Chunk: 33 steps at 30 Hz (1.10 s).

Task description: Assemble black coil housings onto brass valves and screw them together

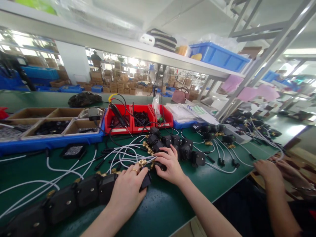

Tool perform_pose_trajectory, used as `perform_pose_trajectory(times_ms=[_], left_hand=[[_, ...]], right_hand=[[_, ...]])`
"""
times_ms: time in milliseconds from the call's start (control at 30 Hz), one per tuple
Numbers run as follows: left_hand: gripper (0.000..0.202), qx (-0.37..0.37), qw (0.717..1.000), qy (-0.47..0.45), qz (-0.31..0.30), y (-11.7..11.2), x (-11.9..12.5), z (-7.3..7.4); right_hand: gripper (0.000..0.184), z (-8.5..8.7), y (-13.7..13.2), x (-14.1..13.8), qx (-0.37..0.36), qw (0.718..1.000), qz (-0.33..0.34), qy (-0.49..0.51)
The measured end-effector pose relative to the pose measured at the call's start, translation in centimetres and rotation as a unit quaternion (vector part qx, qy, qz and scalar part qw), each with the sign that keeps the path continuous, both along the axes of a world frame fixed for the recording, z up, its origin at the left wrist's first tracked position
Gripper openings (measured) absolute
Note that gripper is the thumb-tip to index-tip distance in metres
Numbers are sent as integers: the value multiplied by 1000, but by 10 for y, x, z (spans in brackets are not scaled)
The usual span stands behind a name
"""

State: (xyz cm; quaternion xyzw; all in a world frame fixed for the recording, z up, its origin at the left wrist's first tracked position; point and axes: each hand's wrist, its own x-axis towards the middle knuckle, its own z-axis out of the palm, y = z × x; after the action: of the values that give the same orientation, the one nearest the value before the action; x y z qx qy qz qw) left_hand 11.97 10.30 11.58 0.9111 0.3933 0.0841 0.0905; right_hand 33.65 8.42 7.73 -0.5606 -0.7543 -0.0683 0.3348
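My left hand (129,187), with a ring on one finger, is closed around a black housing with a brass fitting (142,162). The thumb lies along the dark side of that housing (146,180). My right hand (171,165) curls over another black unit (160,166) just beside it, fingers bent on its top; its fingertips are partly hidden. White cables (127,154) run from the brass fittings behind both hands. A row of similar black housings (61,200) stretches to the left, and a cluster of them (186,148) lies behind my right hand.
Behind the work stand a blue divided tray (51,142) of small parts and red bins (119,131), with an electric screwdriver (117,114) across one. A co-worker's hands (271,169) are at the right, near more units. A shelf (177,57) crosses overhead.
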Motion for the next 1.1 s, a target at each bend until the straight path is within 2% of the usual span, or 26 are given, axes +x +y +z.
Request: perform_pose_trajectory(times_ms=[167,300,433,600,800,933,1100], left_hand=[[48,-5,1000,6,25,-2,4,1],[49,-11,999,2,32,-4,4,3],[49,-11,1000,-3,20,-6,3,0],[45,-10,1000,-6,7,-8,2,-5],[47,-9,1000,-14,13,-8,1,-8],[51,-2,1000,-8,12,-8,1,-10],[55,-21,999,25,14,-6,1,-2]], right_hand=[[19,0,6,23,-9,1000,-1,-25],[26,3,10,28,-30,998,-41,-40],[21,12,10,8,-51,993,-102,-39],[49,28,34,-26,-95,982,-148,-62],[35,31,82,-29,-195,963,-131,-129],[32,25,82,-19,-218,947,-195,-135],[32,21,74,-5,-224,934,-249,-129]])
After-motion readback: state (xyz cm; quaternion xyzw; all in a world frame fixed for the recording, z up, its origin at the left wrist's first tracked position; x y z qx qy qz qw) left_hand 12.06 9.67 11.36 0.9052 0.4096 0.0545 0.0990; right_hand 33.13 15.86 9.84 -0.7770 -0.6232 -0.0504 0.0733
